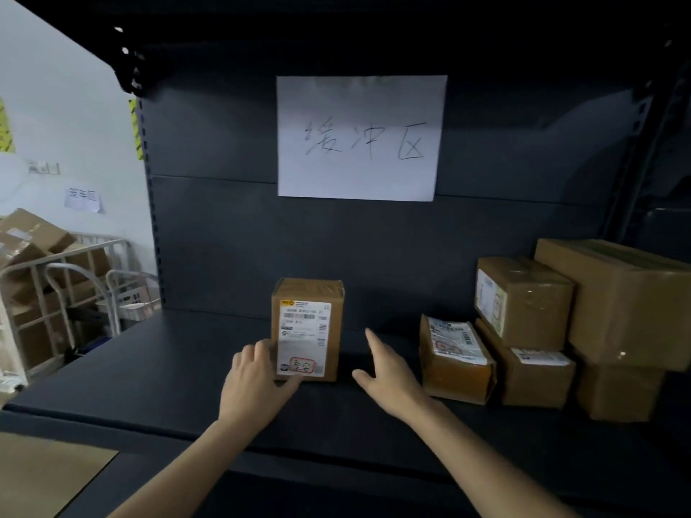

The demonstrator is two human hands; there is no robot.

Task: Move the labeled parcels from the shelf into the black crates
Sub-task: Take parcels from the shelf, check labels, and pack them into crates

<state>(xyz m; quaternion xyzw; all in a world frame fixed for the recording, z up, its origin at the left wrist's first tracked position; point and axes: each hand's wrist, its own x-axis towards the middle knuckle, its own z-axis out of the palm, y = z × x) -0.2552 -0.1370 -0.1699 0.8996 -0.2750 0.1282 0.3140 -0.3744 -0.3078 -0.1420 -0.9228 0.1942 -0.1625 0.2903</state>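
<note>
Cardboard, brown and taped, front and centre: the upright parcel point(306, 330) stood on the dark shelf point(149, 368), its white label point(304, 334) facing out with a red-ringed mark near the bottom. The left hand point(254, 379) was on it, fingers curled at the lower left side and thumb pressed across the front bottom corner, a real grip. The right hand point(389, 372) hovered open, fingers straight and thumb spread, just beside the parcel's right side but apart from it, with a strip of bare shelf between them.

Close off the right wrist sat a tilted parcel point(456, 360), its label turned upward. Just behind that, a small box point(523, 300) with a label on its left face sat on a low box point(534, 379). Further right, a large box point(628, 300) rested on a bottom box point(620, 390) at the frame's edge. That whole cluster crowded the right end of the shelf, near the open hand.

On the back panel hung a white paper sign point(359, 138) with handwritten characters. Off to the left, beyond the shelf upright, a wire cage trolley point(56, 286) held loose cardboard boxes against a white wall point(56, 87).
</note>
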